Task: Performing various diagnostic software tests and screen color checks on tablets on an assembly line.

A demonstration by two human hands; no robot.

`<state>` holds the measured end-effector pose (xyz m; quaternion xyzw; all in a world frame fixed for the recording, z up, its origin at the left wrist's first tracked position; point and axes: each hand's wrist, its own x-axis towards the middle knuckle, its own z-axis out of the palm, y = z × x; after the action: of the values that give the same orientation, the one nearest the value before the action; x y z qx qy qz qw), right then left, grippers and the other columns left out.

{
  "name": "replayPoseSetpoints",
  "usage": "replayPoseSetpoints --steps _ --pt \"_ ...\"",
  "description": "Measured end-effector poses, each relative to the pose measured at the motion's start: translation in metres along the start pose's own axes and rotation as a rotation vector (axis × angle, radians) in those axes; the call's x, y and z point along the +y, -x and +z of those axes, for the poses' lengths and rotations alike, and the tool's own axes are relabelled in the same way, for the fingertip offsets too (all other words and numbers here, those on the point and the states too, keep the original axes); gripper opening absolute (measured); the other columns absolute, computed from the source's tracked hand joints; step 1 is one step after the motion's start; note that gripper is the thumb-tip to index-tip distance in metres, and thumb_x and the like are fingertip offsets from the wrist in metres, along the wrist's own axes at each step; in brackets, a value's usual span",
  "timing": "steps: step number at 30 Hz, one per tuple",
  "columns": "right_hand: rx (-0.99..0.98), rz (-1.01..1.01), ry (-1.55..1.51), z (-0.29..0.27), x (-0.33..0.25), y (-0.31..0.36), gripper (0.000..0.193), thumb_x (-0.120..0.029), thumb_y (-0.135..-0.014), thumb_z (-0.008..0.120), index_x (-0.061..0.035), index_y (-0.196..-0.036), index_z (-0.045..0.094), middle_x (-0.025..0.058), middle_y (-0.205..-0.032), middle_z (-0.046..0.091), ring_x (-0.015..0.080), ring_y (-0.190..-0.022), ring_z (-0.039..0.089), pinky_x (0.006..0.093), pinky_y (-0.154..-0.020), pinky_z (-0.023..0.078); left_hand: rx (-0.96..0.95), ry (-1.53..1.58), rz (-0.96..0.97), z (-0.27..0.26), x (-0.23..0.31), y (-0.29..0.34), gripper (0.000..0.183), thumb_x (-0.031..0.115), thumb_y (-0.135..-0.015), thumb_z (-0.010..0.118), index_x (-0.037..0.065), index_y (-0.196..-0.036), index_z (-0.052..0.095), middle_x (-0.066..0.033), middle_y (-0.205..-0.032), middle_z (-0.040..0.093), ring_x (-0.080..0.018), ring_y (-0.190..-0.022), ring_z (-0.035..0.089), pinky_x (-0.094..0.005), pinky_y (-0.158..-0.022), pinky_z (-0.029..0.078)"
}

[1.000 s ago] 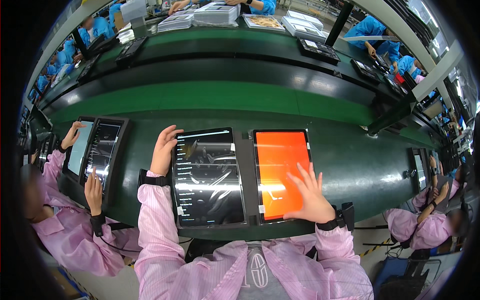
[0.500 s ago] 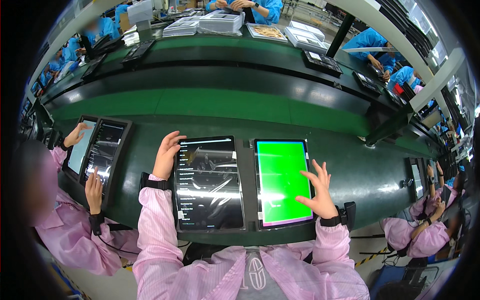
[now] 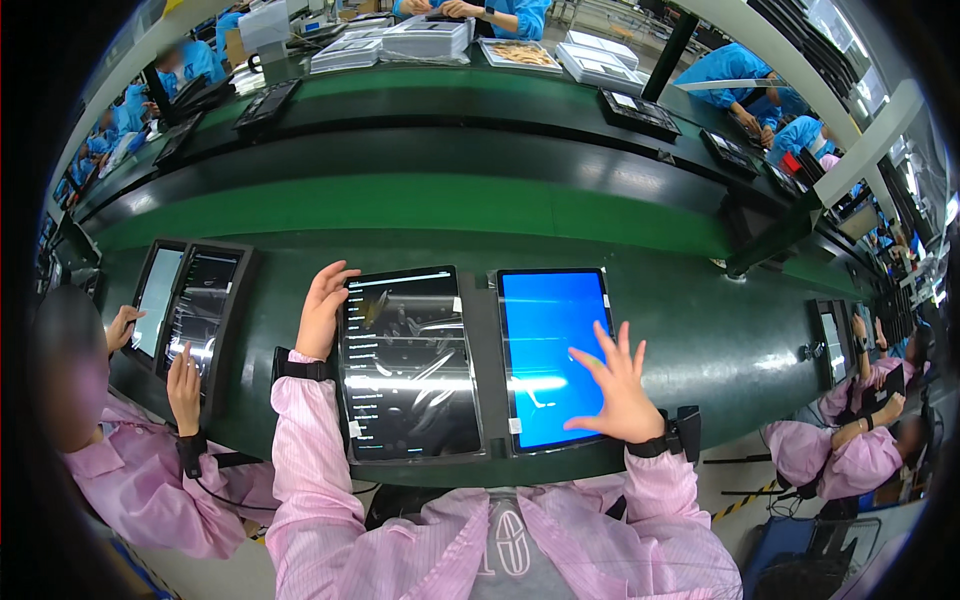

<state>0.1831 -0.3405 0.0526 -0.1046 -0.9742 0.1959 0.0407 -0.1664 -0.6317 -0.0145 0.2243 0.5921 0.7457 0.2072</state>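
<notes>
Two tablets lie side by side in a dark tray (image 3: 490,370) in front of me. The left tablet (image 3: 410,370) shows a black screen with a list of text lines, under a glossy film with reflections. A plain blue screen fills the right tablet (image 3: 545,350). My left hand (image 3: 322,305) rests at the upper left corner of the left tablet, fingers stretched out over its edge. Fingers spread, my right hand (image 3: 618,390) hovers over the right side of the blue screen; whether a fingertip touches it I cannot tell. Neither hand holds anything.
On my left a co-worker's hands are at another tray with two tablets (image 3: 205,305). Beyond the green bench (image 3: 690,330) runs a dark conveyor (image 3: 380,150) with black trays (image 3: 640,115). A dark post (image 3: 780,235) stands at the right. Other people work farther off.
The right tablet's screen has turned from green to blue. My right hand has shifted left over the screen and spread its fingers. My left hand stays at the left tablet's corner.
</notes>
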Motion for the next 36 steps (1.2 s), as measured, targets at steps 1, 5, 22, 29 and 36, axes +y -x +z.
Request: replayPoseSetpoints --steps 1,5,22,29,36 --pt "0.082 0.021 0.016 0.002 0.002 -0.005 0.092 -0.042 -0.057 0.086 -0.0206 -0.137 0.045 0.0164 -0.155 0.012 0.0488 -0.141 -0.007 0.071 -0.105 -0.002 -0.002 0.001 -0.002 0.0 0.0 0.0 0.047 -0.001 -0.088 0.044 0.0 -0.134 0.04 -0.0149 -0.128 0.054 -0.0174 -0.112 0.052 -0.0279 -0.098 0.039" --pt "0.094 0.09 0.094 0.007 0.003 -0.008 0.093 -0.045 -0.056 0.085 -0.0215 -0.137 0.046 0.0171 -0.155 0.013 0.0506 -0.14 -0.001 0.0726 -0.104 0.003 -0.005 0.04 -0.002 0.001 0.0 0.001 0.047 -0.001 -0.088 0.044 0.0 -0.135 0.039 -0.0159 -0.129 0.053 -0.0175 -0.111 0.053 -0.0276 -0.097 0.041" --pt "0.17 0.179 0.009 0.006 0.005 -0.005 0.068 -0.03 -0.071 0.078 -0.0199 -0.132 0.05 0.0148 -0.154 0.019 0.0447 -0.143 0.002 0.0668 -0.108 0.003 0.012 0.009 0.004 0.001 0.0 0.0 0.048 -0.002 -0.087 0.043 0.0 -0.134 0.039 -0.0154 -0.128 0.054 -0.0166 -0.11 0.053 -0.0262 -0.096 0.041" --pt "0.207 0.042 -0.23 0.001 0.031 -0.004 0.041 -0.027 -0.072 0.076 -0.016 -0.11 0.063 0.0137 -0.151 0.028 0.0424 -0.144 0.004 0.0635 -0.109 0.0 -0.004 0.018 -0.003 0.001 0.0 0.0 0.048 -0.002 -0.087 0.044 0.0 -0.134 0.039 -0.0153 -0.128 0.054 -0.0165 -0.11 0.053 -0.0269 -0.097 0.04" --pt "0.194 0.119 -0.01 0.011 0.029 -0.007 0.055 -0.033 -0.073 0.073 -0.0169 -0.123 0.06 0.0157 -0.154 0.021 0.0451 -0.143 -0.002 0.0666 -0.106 -0.006 0.001 0.012 0.008 0.001 -0.001 0.001 0.048 -0.003 -0.086 0.044 -0.001 -0.134 0.039 -0.0148 -0.127 0.055 -0.016 -0.109 0.053 -0.0266 -0.097 0.04"
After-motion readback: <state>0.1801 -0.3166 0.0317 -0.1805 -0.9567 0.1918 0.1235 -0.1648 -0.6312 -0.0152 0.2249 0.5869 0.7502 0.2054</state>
